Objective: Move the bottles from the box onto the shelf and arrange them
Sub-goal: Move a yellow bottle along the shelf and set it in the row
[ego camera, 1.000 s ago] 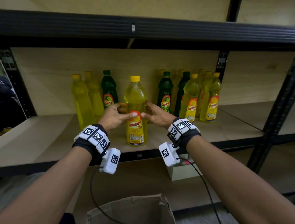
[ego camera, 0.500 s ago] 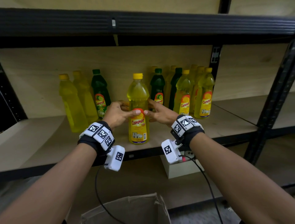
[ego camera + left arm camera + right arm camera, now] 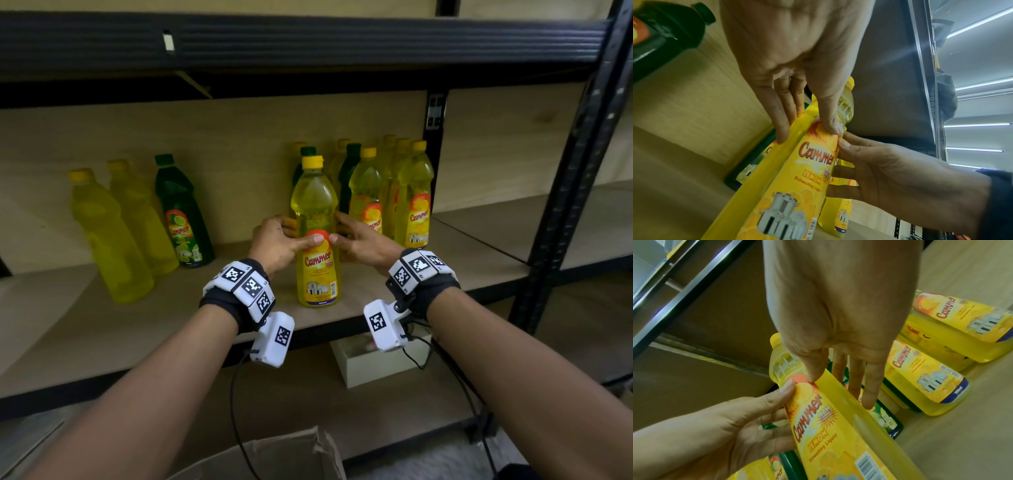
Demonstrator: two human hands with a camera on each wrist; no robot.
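Note:
A yellow Cammer bottle [image 3: 317, 274] with a yellow cap stands upright near the front edge of the wooden shelf [image 3: 102, 325]. My left hand [image 3: 291, 236] holds its left side, thumb pressed on the label's top. My right hand [image 3: 344, 231] holds the right side the same way, thumb beside the left one. In the left wrist view the same bottle [image 3: 812, 170] sits between thumb and fingers of my left hand [image 3: 797, 73]. The right wrist view shows this bottle [image 3: 828, 426] pinched by my right hand [image 3: 838, 321]. A cardboard box [image 3: 274, 455] sits low in front; its inside is hidden.
A cluster of yellow and green bottles [image 3: 411, 205] stands just behind and right of the held one. Two yellow bottles [image 3: 109, 240] and a green bottle [image 3: 183, 219] stand at the left. A black upright post [image 3: 565, 205] bounds the right. A white box [image 3: 376, 363] lies under the shelf.
Both hands have slid the yellow bottle to the right along the shelf, away from the left green bottle and up to the right cluster. The grip stays the same.

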